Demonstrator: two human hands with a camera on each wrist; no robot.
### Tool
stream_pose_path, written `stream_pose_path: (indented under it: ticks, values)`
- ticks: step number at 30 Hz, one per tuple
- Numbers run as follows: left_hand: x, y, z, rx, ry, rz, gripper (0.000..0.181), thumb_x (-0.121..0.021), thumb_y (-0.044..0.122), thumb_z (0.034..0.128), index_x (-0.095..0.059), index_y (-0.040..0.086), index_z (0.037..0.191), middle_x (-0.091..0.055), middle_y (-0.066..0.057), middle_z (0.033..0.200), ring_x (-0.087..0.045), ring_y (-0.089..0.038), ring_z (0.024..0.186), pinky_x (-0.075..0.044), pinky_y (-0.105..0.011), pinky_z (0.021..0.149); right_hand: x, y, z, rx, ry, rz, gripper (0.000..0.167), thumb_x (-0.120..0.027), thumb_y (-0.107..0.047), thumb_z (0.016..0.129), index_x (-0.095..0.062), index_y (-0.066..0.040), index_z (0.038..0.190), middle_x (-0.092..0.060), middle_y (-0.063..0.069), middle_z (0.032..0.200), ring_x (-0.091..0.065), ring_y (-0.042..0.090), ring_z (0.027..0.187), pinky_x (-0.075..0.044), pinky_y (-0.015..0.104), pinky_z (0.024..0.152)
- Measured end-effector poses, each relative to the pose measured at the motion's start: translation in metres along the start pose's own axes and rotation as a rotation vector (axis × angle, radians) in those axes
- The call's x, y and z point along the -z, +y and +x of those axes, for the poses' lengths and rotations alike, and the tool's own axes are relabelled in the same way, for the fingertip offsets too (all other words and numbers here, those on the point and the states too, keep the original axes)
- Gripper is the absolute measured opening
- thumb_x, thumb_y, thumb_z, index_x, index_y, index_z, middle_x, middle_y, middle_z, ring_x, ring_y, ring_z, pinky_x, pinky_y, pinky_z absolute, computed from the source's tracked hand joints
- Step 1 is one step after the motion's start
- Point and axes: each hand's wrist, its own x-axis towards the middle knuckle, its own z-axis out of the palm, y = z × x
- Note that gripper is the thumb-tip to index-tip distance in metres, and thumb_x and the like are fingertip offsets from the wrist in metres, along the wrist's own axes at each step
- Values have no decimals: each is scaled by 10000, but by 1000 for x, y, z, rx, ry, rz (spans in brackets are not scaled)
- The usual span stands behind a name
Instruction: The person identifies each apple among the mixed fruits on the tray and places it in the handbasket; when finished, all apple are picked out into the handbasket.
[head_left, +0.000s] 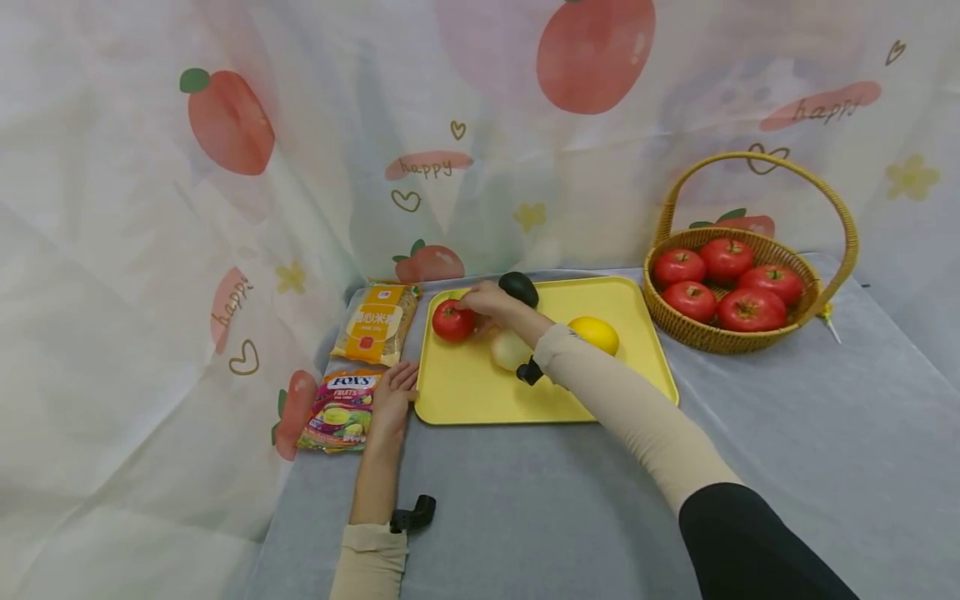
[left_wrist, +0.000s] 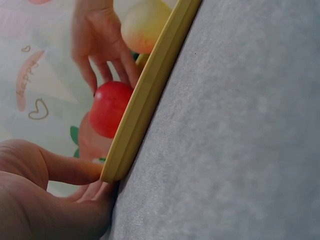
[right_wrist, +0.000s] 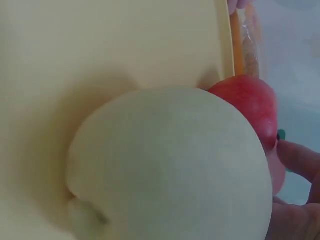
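At the back left of a yellow tray [head_left: 480, 400], my right hand [head_left: 491, 304] holds a red tomato [head_left: 453, 322] by its fingertips. In the left wrist view, the right fingers reach down around that tomato [left_wrist: 111, 110]. A pale round fruit [right_wrist: 170, 160] sits just under the right wrist and covers part of the tomato in the right wrist view. Against the tray's left edge, my left hand [head_left: 392, 396] touches the rim with fairly straight fingers. Behind the right hand lies a dark avocado-like fruit [head_left: 519, 288]; a yellow lemon-like fruit [head_left: 596, 333] is partly behind the right forearm.
A wicker basket [head_left: 693, 335] with a tall handle holds several tomatoes right of the tray. Left of the tray lie a yellow packet of grain [head_left: 377, 323] and a purple candy bag [head_left: 341, 412]. Grey cloth [head_left: 510, 500] covers the table; a printed curtain [head_left: 315, 125] hangs behind.
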Motion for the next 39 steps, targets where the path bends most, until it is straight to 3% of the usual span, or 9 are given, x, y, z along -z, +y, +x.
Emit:
stream_pose_path:
  ticks: [7,13,21,39]
  values:
    - [-1,2,-2,-1,8,-2,667,-447,-242,925,-372,-29,1553,-479,-243,1544,-466,-339,1450,-364,-444,1208,0,2,3,-38,1,82,391,-677,-120,991,-629,54,1337,-599,220,1337,-679,373,1078,-588,589,901]
    - [-1,2,-2,-9,5,-4,673,-442,-245,923,-360,-36,1558,-471,-250,1546,-458,-344,1454,-359,-450,1211,0,1,4,-52,-21,136,444,-686,-66,971,-584,57,1385,-576,253,1403,-645,427,1210,-574,602,926]
    - [0,-1,2,-15,8,-4,685,-442,-253,913,-362,-36,1557,-485,-249,1533,-471,-339,1445,-366,-447,1207,1,-2,4,-56,-40,106,492,-652,-49,992,-534,37,1462,-531,260,1469,-588,440,1297,-563,605,941]
    - [0,-2,1,-25,4,-11,675,-437,-256,911,-358,-55,1550,-472,-276,1534,-459,-370,1450,-363,-458,1205,13,-1,1,-62,-70,206,487,-616,-14,1001,-520,57,1473,-540,282,1442,-606,501,1238,-525,650,971]
